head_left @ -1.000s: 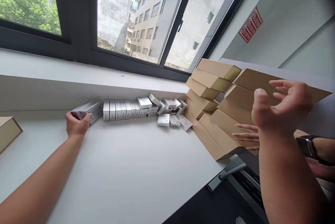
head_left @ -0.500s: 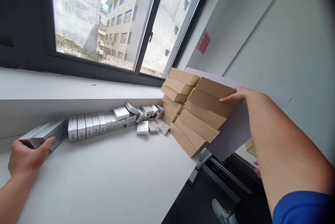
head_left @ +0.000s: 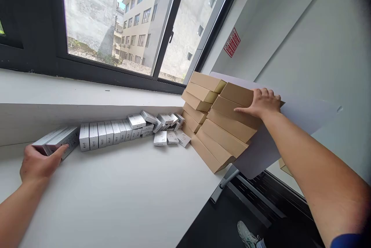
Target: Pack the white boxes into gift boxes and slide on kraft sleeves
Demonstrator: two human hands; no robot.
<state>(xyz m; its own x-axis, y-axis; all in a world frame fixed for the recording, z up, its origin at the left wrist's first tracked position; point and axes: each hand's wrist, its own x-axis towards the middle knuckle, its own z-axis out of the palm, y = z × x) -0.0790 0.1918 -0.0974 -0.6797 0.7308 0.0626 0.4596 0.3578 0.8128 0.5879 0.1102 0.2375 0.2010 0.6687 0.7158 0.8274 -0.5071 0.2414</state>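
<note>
L hand [head_left: 37, 165] curled round two silver cartons [head_left: 64, 140] on the white tabletop [head_left: 116, 194], other fingertips hidden; R hand [head_left: 263, 104] spread over top-right kraft box [head_left: 236, 93], can't tell if gripping; carton txt unreadable, R sleeve [head_left: 349, 241] cut off.
</note>
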